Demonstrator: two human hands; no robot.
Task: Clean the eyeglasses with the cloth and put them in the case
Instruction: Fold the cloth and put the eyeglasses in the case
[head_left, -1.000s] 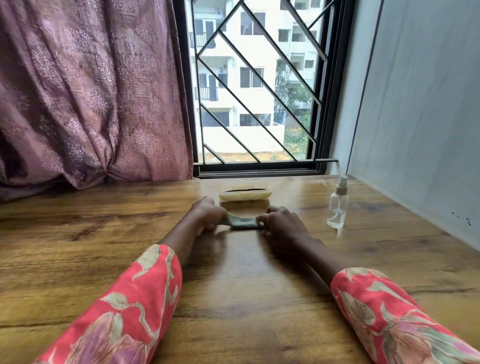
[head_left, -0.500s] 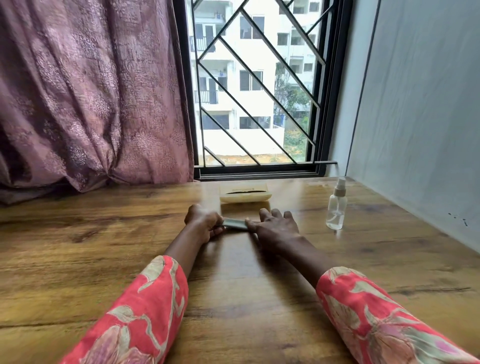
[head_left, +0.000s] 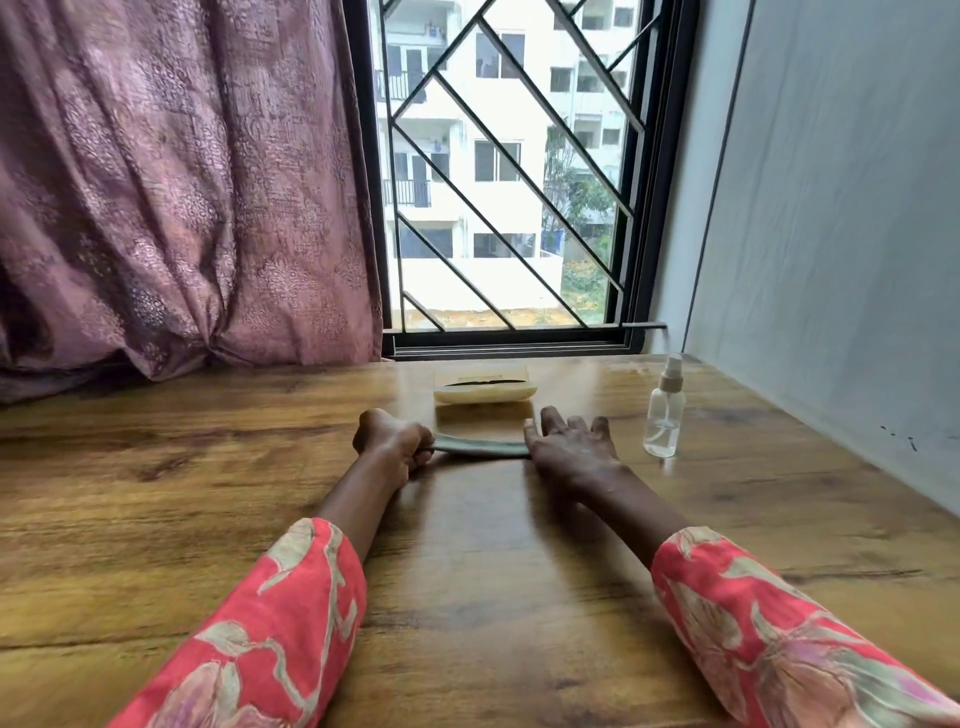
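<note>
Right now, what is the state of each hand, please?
Left hand: fingers curled, gripping the left end of the green cloth.
Right hand: open, fingers straight, at the cloth's right end.

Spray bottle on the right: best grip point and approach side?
Probably grip the bottle round its clear body, below the narrow neck, coming in from its left with the right hand, which lies open beside it. It stands upright, apart from other things; the wall lies to its right.
</note>
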